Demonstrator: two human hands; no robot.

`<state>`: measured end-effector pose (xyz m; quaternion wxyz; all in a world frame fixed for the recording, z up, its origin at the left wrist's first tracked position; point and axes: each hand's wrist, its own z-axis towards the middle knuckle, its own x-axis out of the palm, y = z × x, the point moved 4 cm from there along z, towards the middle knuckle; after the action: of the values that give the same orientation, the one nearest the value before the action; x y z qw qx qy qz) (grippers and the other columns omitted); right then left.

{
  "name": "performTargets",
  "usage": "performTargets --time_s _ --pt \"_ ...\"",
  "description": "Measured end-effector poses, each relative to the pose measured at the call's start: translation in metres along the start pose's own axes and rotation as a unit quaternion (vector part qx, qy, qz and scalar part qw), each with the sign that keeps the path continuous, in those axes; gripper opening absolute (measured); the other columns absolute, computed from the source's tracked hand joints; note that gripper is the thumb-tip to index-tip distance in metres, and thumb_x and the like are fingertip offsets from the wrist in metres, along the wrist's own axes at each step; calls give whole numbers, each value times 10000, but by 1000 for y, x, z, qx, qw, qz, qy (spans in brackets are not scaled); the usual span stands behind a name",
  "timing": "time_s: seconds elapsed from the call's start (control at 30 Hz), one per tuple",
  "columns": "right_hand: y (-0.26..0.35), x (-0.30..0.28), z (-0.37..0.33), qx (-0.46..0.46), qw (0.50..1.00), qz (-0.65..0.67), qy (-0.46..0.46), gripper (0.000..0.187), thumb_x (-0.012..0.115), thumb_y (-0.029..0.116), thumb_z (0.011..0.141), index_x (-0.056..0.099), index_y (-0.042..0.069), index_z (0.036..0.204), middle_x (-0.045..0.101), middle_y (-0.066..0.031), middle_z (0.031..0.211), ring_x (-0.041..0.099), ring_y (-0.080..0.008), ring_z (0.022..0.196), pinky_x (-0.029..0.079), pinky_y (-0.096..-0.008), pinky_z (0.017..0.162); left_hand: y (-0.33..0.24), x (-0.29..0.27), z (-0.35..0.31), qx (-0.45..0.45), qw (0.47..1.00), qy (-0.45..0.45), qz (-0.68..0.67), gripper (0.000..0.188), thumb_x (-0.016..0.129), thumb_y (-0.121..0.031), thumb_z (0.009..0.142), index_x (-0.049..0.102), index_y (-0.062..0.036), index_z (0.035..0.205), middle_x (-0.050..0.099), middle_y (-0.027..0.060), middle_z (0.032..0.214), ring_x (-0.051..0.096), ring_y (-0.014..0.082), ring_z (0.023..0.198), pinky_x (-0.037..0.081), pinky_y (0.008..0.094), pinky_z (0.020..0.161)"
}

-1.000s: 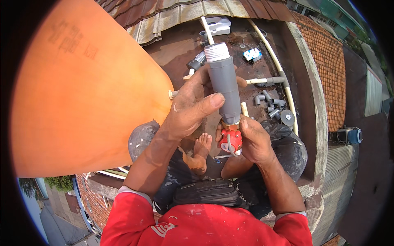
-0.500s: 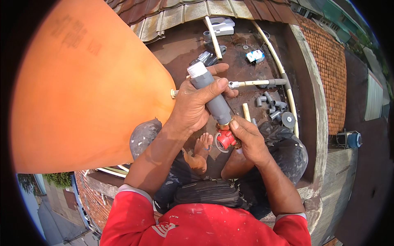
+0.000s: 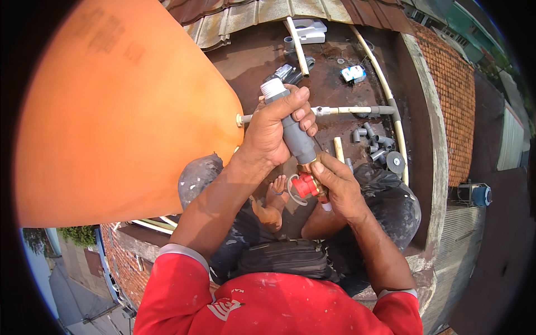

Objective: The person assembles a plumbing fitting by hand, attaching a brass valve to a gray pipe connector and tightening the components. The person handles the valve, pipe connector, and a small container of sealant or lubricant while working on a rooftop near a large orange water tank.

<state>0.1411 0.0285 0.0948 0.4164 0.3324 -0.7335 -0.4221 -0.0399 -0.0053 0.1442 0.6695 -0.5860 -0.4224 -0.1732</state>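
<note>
My left hand [image 3: 273, 131] grips a short grey pipe piece [image 3: 296, 137] with a white threaded end [image 3: 272, 87] pointing up and left. The pipe's lower end joins a brass valve with a red handle [image 3: 305, 184], which my right hand [image 3: 338, 187] holds from the right. A strip of white tape loops off the valve toward my bare foot [image 3: 273, 201]. Both hands are over my lap, above a brown flat roof [image 3: 257, 53].
A large orange tank [image 3: 111, 117] fills the left, with a small outlet fitting [image 3: 241, 119] on its side. Cream pipes [image 3: 391, 111] run along the roof by a concrete kerb [image 3: 432, 123]. Several grey fittings [image 3: 371, 142], a white box [image 3: 308, 29] and a small packet [image 3: 353, 73] lie beyond my hands.
The grey pipe has tilted from nearly upright to leaning up-left, and the hands with the valve have dropped slightly lower in view.
</note>
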Motion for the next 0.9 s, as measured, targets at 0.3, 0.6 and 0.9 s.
performTargets --time_s 0.3,0.6,0.9 --pt "11 1 22 -84 960 -209 -167 358 831 193 916 717 -43 1159 779 -90 977 736 -160 889 597 -373 847 24 32 -12 148 953 -128 231 216 844 -115 988 629 -102 965 644 14 812 639 122 728 565 321 696" --pt "12 8 21 -77 983 -103 -134 186 834 80 891 761 -26 1025 771 -49 862 700 -84 738 548 -278 599 25 55 -27 137 955 -45 260 224 859 -60 955 638 -96 967 663 -38 872 610 26 798 505 225 706" --pt "13 19 9 -97 993 -45 -41 255 879 62 836 756 -20 1044 781 -59 927 718 -127 849 582 -323 727 8 52 -24 12 961 214 175 261 893 -11 884 655 -68 974 668 13 856 644 96 759 531 271 699"
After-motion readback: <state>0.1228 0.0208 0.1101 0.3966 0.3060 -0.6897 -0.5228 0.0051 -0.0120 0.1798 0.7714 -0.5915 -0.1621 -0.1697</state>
